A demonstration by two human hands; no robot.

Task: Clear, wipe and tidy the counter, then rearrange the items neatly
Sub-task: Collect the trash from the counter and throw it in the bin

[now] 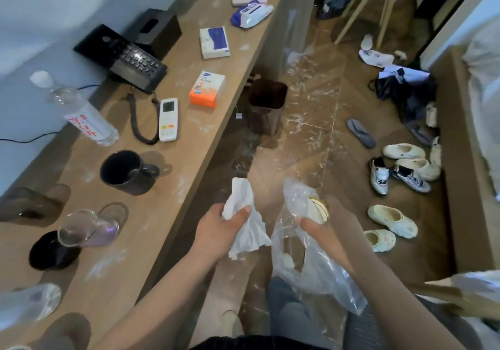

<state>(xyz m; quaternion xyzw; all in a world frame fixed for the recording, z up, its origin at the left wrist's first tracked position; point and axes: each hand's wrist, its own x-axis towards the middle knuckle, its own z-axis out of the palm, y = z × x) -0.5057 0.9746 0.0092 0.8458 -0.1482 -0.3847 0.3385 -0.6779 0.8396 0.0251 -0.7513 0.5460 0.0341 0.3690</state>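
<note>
My left hand (216, 228) grips a crumpled white tissue (247, 219) out past the counter's front edge. Beside it, my right hand (331, 230) holds a clear plastic bag (311, 265) with something round and pale inside. The long wooden counter (167, 187) runs along the left, streaked with white dust. On it stand a dark mug (127, 172), a water bottle (78, 111), a white remote (168, 119), a black telephone (121, 57), an orange-and-white box (207, 89), a blue-and-white box (214, 42) and a wipes pack (251, 12).
A tipped glass (86, 228) lies on a black coaster (51, 252) at the near left. A black tissue box (157, 27) sits by the wall. A brown bin (266, 106) stands on the floor below the counter. Several shoes (400, 165) and a dark bag (405, 90) litter the dusty floor at right.
</note>
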